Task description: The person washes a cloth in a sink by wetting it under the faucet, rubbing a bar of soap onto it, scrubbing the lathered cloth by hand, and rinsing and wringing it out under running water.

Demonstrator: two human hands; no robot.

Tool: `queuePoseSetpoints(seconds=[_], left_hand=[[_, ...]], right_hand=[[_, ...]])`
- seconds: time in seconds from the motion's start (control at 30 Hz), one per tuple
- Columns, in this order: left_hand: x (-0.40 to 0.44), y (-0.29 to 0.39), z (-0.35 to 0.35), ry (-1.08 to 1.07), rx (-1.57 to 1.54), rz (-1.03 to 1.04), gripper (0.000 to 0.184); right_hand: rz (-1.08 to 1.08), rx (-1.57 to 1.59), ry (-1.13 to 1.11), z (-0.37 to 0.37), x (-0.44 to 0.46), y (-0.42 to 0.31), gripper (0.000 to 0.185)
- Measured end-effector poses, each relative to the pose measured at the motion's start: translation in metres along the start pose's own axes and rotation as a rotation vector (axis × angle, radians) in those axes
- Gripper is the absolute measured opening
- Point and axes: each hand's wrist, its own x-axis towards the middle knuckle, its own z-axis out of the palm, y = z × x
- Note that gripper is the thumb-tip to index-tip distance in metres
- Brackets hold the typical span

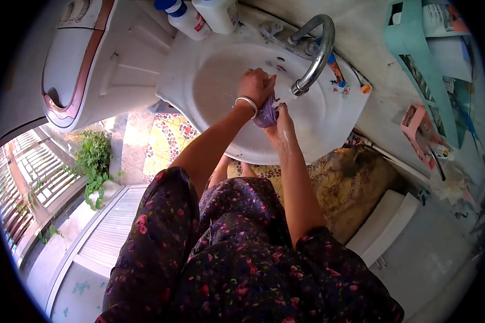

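Observation:
Over the white sink basin [215, 81], a wet purple cloth [265, 114] is bunched between my two hands. My left hand [256, 86], with a silver bangle at the wrist, is closed on the cloth from above. From the lower right, my right hand [283, 126] grips the cloth's other side, with what looks like suds on the wrist. The curved metal faucet [323, 51] stands to the right of my hands, its spout end just beyond them. No water stream shows from the spout.
Two bottles, one with a blue cap [188, 20], stand at the basin's back left. A toothbrush [337, 72] lies on the right rim. A washing machine [78, 59] is at left. Green [423, 70] and pink [415, 134] holders hang at right.

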Motion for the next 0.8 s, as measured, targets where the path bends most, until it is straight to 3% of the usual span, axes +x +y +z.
queuePoseSetpoints(seconds=[0.03,0.1,0.17,0.2,0.23,0.3,0.33,0.37,0.4,0.43,0.5,0.53,0.57,0.63,0.67,0.7,0.8], left_hand=[[0.009,-0.021,0.002,0.037,0.078,0.198,0.031],[0.017,-0.038,-0.009,-0.030,0.308,0.106,0.028],[0.002,-0.058,-0.012,0.024,0.431,0.163,0.032],[-0.007,-0.063,-0.009,0.089,0.562,0.212,0.038],[-0.018,-0.058,-0.003,0.091,0.560,0.213,0.038],[-0.046,-0.032,0.014,-0.032,0.648,-0.203,0.043],[-0.054,-0.015,0.022,-0.142,0.430,-0.350,0.042],[-0.063,0.004,0.030,-0.249,0.206,-0.494,0.040],[-0.077,0.014,0.040,-0.186,-0.212,-0.503,0.036],[-0.091,0.020,0.049,-0.115,-0.627,-0.493,0.033],[-0.104,0.054,0.032,0.074,-0.336,-0.102,0.031],[-0.102,0.077,0.018,0.123,-0.241,0.027,0.031],[-0.095,0.076,0.017,0.122,-0.241,0.024,0.031],[-0.068,0.065,0.015,-0.080,-0.047,-0.389,0.029],[-0.056,0.057,0.008,0.093,-0.055,-0.350,0.030],[-0.047,0.043,0.007,0.097,-0.057,-0.351,0.030],[-0.042,0.023,0.010,0.333,-0.010,-0.203,0.029]], right_hand=[[-0.036,-0.031,-0.023,0.002,0.002,-0.007,0.036],[-0.021,-0.042,0.068,-0.009,0.007,-0.024,0.041],[0.023,-0.553,0.444,-0.022,0.015,-0.027,0.044],[0.018,-0.555,0.449,-0.044,0.033,-0.014,0.044],[-0.161,-0.757,0.502,-0.075,0.060,0.010,0.046],[-0.347,-0.954,0.550,-0.086,0.084,0.014,0.048],[-0.135,-0.602,0.254,-0.079,0.085,0.004,0.060],[-0.081,-0.414,0.152,-0.063,0.077,-0.006,0.058],[-0.010,-0.230,0.064,-0.045,0.068,-0.016,0.057],[0.104,-0.237,0.104,-0.014,0.048,-0.039,0.044],[0.208,-0.142,-0.149,-0.006,0.042,-0.054,0.039],[0.204,-0.140,-0.151,-0.015,0.049,-0.048,0.039],[0.258,-0.069,-0.183,-0.036,0.059,-0.035,0.036],[0.313,-0.008,-0.216,-0.039,0.057,-0.020,0.033],[0.062,-0.031,-0.045,-0.027,0.046,-0.004,0.028],[-0.185,-0.047,0.129,-0.015,0.029,0.006,0.024],[-0.120,-0.179,0.073,-0.011,0.026,0.000,0.017]])
